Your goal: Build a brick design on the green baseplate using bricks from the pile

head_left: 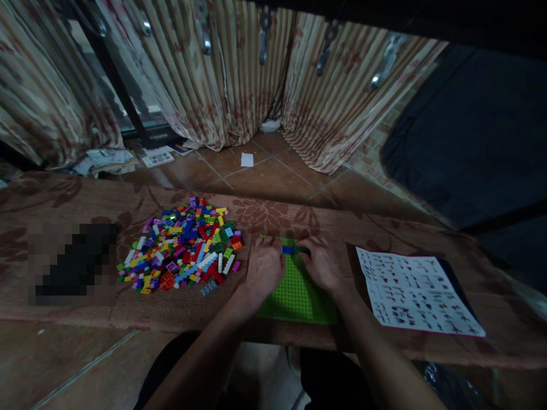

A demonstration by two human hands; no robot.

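A bright green baseplate (297, 293) with rows of studs lies on the cloth in front of me. Over its far part, a small blue toy brick (288, 250) shows between my hands, with a dark green brick (303, 250) just to its right. My left hand (265, 263) is closed at the blue brick's left end, its fingers bent down over the plate. My right hand (319, 265) pinches the dark green brick from the right. The fingertips of both hands are partly hidden, and whether the two bricks are joined I cannot tell.
A heap of mixed coloured bricks (183, 250) spreads to the left, with a grey brick (209, 287) at its near edge. On the right lies a printed picture sheet (421, 290) over something dark. Further left is a dark pixelated object (77, 262). Striped curtains (231, 74) hang beyond.
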